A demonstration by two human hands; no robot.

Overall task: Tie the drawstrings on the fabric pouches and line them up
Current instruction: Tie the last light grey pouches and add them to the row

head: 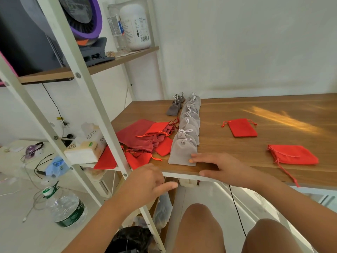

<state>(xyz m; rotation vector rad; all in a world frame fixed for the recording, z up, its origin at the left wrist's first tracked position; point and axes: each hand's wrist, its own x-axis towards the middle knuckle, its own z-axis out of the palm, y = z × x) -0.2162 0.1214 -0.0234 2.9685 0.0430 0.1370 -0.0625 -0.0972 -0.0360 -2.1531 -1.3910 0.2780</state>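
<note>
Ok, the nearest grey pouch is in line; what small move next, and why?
Probably lift the right hand off the tied grey velvet pouch ending the row and reach for the flat red fabric pouch to its right: its drawstring lies loose, untied.

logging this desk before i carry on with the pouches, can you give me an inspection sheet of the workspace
surface: wooden table, sunlit streak at right
job's things: row of grey pouches tied with bows, running back from the near edge; small dark grey pouches beside its far end; pile of red pouches at left; far red pouch and near red pouch flat at right, strings loose
clutter: tissue pack beside the table's left end
grippers: left hand open, blurred, holding nothing; right hand open on the near edge, a fingertip touching the nearest grey pouch
cables: black cable hanging under the table; wall cable at left
surroundings: shelf with fan and white bottle; water bottle on the floor
</note>
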